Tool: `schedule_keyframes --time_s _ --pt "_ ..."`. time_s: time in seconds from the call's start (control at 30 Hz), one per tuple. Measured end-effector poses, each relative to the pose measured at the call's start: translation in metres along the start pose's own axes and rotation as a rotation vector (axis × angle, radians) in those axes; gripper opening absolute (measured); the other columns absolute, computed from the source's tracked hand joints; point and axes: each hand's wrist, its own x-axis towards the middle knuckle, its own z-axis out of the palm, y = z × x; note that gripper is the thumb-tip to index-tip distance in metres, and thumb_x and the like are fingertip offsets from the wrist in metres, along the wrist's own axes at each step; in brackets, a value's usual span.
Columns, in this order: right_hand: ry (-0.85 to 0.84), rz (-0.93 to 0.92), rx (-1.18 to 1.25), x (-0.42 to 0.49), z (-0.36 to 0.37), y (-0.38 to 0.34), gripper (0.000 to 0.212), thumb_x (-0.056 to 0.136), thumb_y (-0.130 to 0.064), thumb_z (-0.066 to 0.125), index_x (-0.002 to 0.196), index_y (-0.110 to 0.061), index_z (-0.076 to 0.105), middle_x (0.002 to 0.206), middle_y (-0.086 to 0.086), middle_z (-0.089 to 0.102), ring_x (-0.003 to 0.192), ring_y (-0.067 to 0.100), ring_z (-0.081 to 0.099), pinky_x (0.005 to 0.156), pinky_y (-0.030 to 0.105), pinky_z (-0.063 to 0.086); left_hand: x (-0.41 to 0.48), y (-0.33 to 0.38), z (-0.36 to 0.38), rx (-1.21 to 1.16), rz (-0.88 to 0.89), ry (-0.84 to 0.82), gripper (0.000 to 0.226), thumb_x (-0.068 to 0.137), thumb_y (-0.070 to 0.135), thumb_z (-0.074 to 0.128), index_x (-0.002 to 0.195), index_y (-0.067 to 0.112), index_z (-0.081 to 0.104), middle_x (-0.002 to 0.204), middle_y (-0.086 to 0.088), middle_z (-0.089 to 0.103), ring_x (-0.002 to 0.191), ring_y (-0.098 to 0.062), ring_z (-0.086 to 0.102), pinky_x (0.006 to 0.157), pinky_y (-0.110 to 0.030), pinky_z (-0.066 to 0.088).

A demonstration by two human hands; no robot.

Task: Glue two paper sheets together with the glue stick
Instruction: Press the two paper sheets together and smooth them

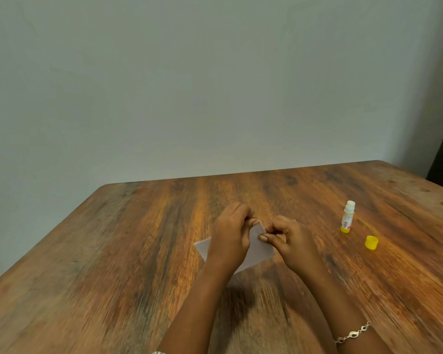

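Bracelet (352,334) on right wrist, nearest the lens. Left grip (230,233) and right grip (292,241) are both pinched on the far corner of the paper (260,249), which is held mid-bench (113,251), low over the wood.

Risks, as I judge them:
- Layers skew while pinched at one corner, so the glue sets crooked.
- Glue stick (348,217) stands uncapped at right and could dry out or tip.

Count:
- 1 stick
- 1 yellow cap (371,242) beside it
- 1 white paper shape; can't tell if it's two sheets

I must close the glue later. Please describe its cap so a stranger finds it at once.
Look at the right side of the wooden table. The glue stick stands upright there, uncapped. The cap sits nearer and to its right, short and entirely yellow.
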Motion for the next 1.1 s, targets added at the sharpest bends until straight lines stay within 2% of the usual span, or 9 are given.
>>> schedule_keyframes --time_s 0.07,0.2,0.4,0.53,0.63,0.77,0.87,0.97,1.1 --pt "-0.010 -0.003 -0.022 -0.001 0.000 0.004 0.016 0.077 -0.007 0.068 0.065 -0.011 0.060 0.062 -0.013 0.049 0.062 0.003 0.046 0.059 0.005 0.033 0.000 0.000 0.000 -0.012 0.002 0.028 0.011 0.080 -0.008 0.057 0.072 -0.001 0.056 0.071 -0.013 0.057 0.065 -0.012 0.043 0.058 -0.011 0.031" --pt "-0.028 0.014 -0.033 -0.002 -0.002 0.013 0.022 0.077 -0.006 0.069 0.063 -0.016 0.055 0.063 -0.012 0.049 0.063 0.002 0.047 0.059 0.005 0.035 0.002 -0.003 0.001 -0.044 -0.024 0.087 0.010 0.080 -0.008 0.059 0.071 -0.003 0.057 0.070 -0.014 0.059 0.062 -0.003 0.040 0.064 -0.008 0.035" --pt "-0.052 0.049 -0.036 -0.002 -0.006 0.023 0.020 0.077 -0.005 0.068 0.065 -0.015 0.056 0.066 -0.009 0.052 0.065 0.001 0.049 0.060 0.002 0.035 0.005 -0.007 0.001 -0.094 -0.074 0.149 0.011 0.081 -0.007 0.059 0.073 0.000 0.060 0.068 0.009 0.051 0.063 0.003 0.046 0.062 -0.006 0.040" --pt "-0.052 0.094 0.013 -0.001 -0.009 0.031 0.009 0.077 -0.006 0.068 0.070 -0.002 0.064 0.070 0.000 0.058 0.069 0.011 0.054 0.062 0.012 0.038 0.005 -0.012 0.003 -0.186 -0.176 0.159 0.012 0.084 -0.004 0.057 0.075 0.003 0.060 0.068 0.013 0.053 0.065 0.001 0.054 0.059 -0.008 0.042" --pt "-0.031 0.149 0.086 0.000 -0.009 0.036 0.006 0.077 -0.005 0.068 0.073 -0.002 0.066 0.072 0.002 0.061 0.073 0.016 0.057 0.065 0.024 0.044 0.002 -0.017 0.006 -0.270 -0.288 0.164 0.013 0.086 0.000 0.056 0.075 0.008 0.059 0.070 0.007 0.057 0.065 -0.005 0.054 0.057 -0.009 0.043" --pt "0.033 0.307 0.268 -0.002 -0.011 0.044 0.011 0.078 -0.001 0.066 0.073 -0.011 0.066 0.077 0.003 0.067 0.077 0.017 0.063 0.066 0.020 0.048 -0.005 -0.022 0.009 -0.397 -0.412 0.208 0.010 0.088 0.004 0.055 0.079 0.007 0.059 0.075 -0.003 0.061 0.071 -0.016 0.057 0.061 -0.016 0.044" --pt "0.113 0.435 0.503 -0.006 -0.015 0.047 0.008 0.079 -0.007 0.066 0.082 -0.014 0.069 0.085 0.005 0.071 0.084 0.017 0.066 0.074 0.030 0.052 -0.005 -0.027 0.005 -0.457 -0.483 0.272 0.015 0.089 0.008 0.054 0.077 0.015 0.058 0.077 -0.002 0.062 0.070 -0.009 0.058 0.061 -0.015 0.046" --pt "0.081 0.453 0.642 -0.004 -0.015 0.041 0.014 0.076 -0.014 0.068 0.090 -0.018 0.070 0.090 -0.002 0.073 0.085 0.008 0.068 0.070 0.021 0.052 -0.004 -0.027 0.004 -0.507 -0.525 0.321 0.020 0.089 0.009 0.054 0.073 0.021 0.057 0.073 0.003 0.061 0.062 0.004 0.056 0.053 -0.005 0.043" --pt "0.055 0.374 0.610 0.004 -0.008 0.031 0.012 0.079 -0.011 0.066 0.089 -0.016 0.069 0.090 -0.003 0.072 0.079 0.005 0.068 0.061 0.010 0.052 -0.005 -0.025 0.005 -0.587 -0.564 0.357 0.019 0.089 0.009 0.054 0.072 0.018 0.058 0.071 0.003 0.060 0.056 0.009 0.056 0.049 -0.005 0.043"
